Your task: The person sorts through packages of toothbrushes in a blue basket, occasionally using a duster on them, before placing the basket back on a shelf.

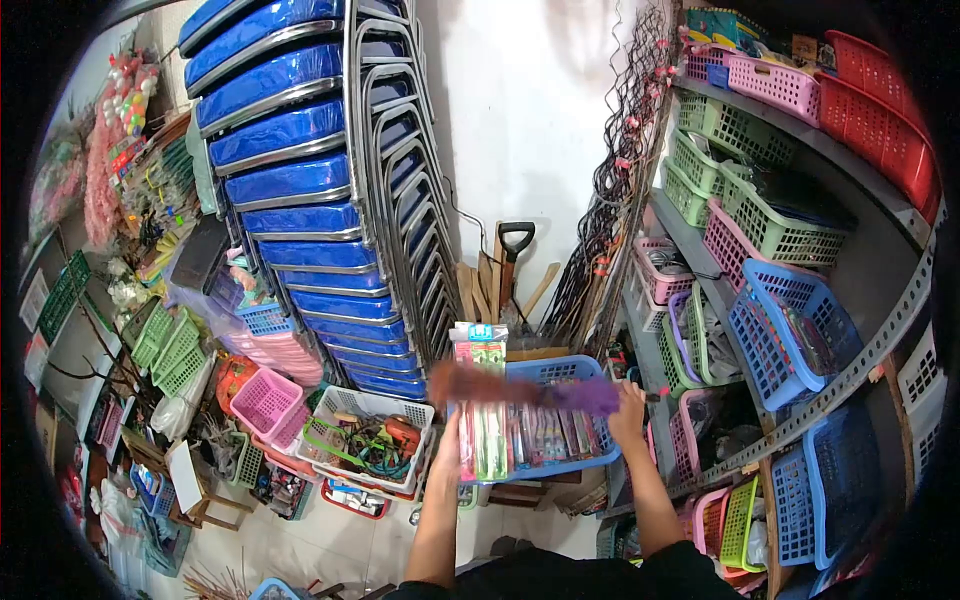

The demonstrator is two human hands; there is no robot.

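Note:
My left hand [449, 441] grips a flat pack of green and pink items [479, 400] and holds it upright over a blue basket [560, 374]. My right hand [628, 412] is closed on the handle end of a purple duster [525, 388]. The duster lies blurred across the pack and the basket, its brown tip pointing left. The blue basket holds several more packaged items standing in a row.
A tall stack of blue chairs [300, 190] leans at the left. A white basket [365, 440] of tangled cords and pink baskets [265, 400] sit on the floor. Shelves at the right [790, 210] carry coloured baskets. A shovel handle [514, 245] leans on the wall.

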